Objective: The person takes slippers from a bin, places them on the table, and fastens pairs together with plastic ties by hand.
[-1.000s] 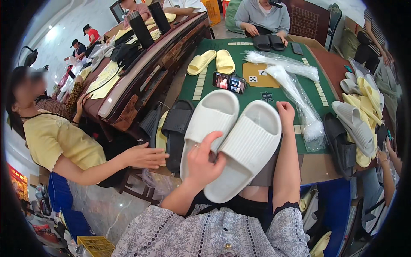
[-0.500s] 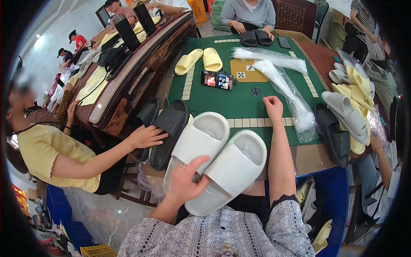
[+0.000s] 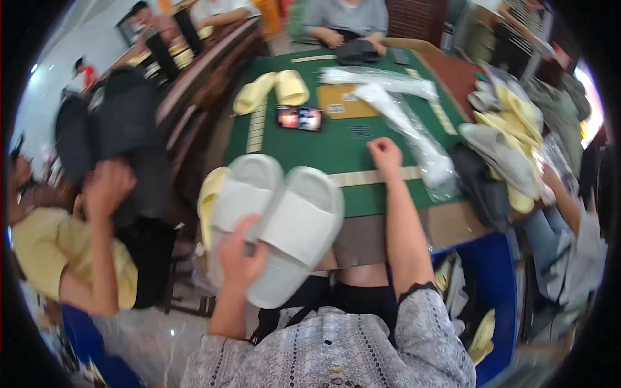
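As the black pair [image 3: 123, 129] goes up, the white pair [image 3: 294, 223] shifts left

While the table [image 3: 310, 152] now sits slightly farther left in view, the bigger change is beside it: a co-worker's hand [image 3: 107, 187] has raised the black pair from next to the white pair to well off at the left, blurred. A yellow slipper [image 3: 208, 200] now shows more fully, just beside the white pair; whether they touch, I cannot tell.

The white pair has also moved left against the table, to its near left corner, toes pointing away from the person and heels out past the near edge. The left hand [image 3: 242, 255] is clamped on it, fingers near where the straps meet; the hold looks unchanged. I judge that this means less crowding on the left and no break in the handling. The right hand [image 3: 386, 155] stays apart from the pair, fingers curled over the table; I cannot tell whether it pinches anything thin.

At the right, the blue bin [image 3: 504, 278] stands below the near edge, and a black slipper [image 3: 482, 187] hems in the corner above it. The widest room for moving seems to lie between the white pair and the right forearm, with the phone [image 3: 299, 118] beyond and a tile row [image 3: 372, 177] crossing.
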Action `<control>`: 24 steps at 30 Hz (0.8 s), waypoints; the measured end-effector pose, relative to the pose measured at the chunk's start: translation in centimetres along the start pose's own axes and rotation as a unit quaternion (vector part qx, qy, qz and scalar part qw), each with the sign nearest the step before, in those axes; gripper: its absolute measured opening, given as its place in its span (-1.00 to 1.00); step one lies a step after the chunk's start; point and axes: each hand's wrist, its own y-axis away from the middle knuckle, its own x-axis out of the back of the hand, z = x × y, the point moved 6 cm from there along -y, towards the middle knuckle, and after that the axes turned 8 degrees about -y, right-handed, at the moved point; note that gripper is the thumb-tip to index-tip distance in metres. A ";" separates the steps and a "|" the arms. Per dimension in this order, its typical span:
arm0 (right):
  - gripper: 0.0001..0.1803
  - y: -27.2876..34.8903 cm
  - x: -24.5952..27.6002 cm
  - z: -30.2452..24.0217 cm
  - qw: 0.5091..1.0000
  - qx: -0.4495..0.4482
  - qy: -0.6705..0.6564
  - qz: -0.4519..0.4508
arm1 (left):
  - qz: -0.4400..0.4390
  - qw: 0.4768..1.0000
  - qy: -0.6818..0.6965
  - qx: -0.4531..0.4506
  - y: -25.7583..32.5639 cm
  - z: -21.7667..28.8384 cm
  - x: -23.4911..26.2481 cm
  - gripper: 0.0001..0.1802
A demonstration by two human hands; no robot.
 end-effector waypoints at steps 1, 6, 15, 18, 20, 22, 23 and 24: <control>-0.80 -0.1 -0.8 -0.4 1.000 0.014 0.005 -0.007 | 0.039 0.999 -0.008 0.011 -1.0 -1.2 0.6 -0.45; -0.77 0.4 -2.5 -1.0 0.999 0.016 -0.046 0.012 | 0.059 0.983 -0.054 0.166 -5.0 -9.8 1.5 -0.49; -0.84 2.0 6.4 -8.0 0.977 0.138 -0.061 0.153 | -0.005 0.986 -0.097 0.134 -5.9 -14.5 -1.6 -0.22; -0.75 1.0 14.5 -11.7 0.930 0.246 0.113 0.248 | 0.002 0.987 -0.060 0.148 -5.5 -14.3 -0.6 -0.21; -0.63 -0.4 20.1 -12.3 0.865 0.282 0.271 0.314 | -0.041 0.980 0.019 0.195 -5.1 -14.4 -0.4 -0.21; -0.41 -2.1 24.2 -10.4 0.813 0.207 0.424 0.340 | -0.036 0.980 0.084 0.175 -4.5 -15.1 -0.4 -0.22; -0.36 -3.2 25.0 -9.4 0.832 0.128 0.447 0.302 | -0.033 0.979 0.082 0.182 -4.1 -15.1 -0.3 -0.22; -0.31 -3.9 26.4 -8.3 0.840 0.047 0.470 0.266 | -0.019 0.978 0.091 0.185 -3.9 -14.7 -0.2 -0.22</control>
